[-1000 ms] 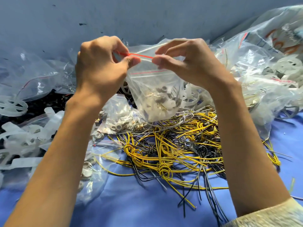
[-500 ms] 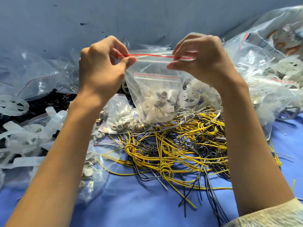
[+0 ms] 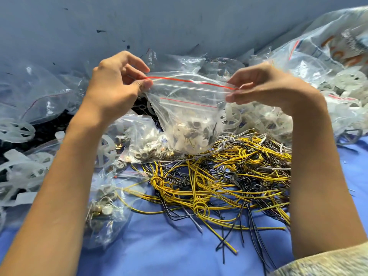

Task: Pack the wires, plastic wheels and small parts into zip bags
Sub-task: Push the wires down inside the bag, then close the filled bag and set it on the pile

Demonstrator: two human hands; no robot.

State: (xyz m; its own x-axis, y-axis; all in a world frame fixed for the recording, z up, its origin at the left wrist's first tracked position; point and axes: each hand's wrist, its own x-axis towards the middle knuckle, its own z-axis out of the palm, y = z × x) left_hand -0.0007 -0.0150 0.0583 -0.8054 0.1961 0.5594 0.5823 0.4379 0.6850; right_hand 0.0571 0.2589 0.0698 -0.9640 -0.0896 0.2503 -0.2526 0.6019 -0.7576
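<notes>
both zip bag point(image 3: 189, 112) corners between fingers point(image 3: 145, 84)

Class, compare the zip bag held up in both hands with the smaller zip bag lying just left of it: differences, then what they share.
The held bag hangs in the air, pinched at its red-lined top by the left hand and right hand; the lying bag rests untouched beside the wires. The held bag looks bigger than the lying bag. Both are clear and hold small parts.
</notes>
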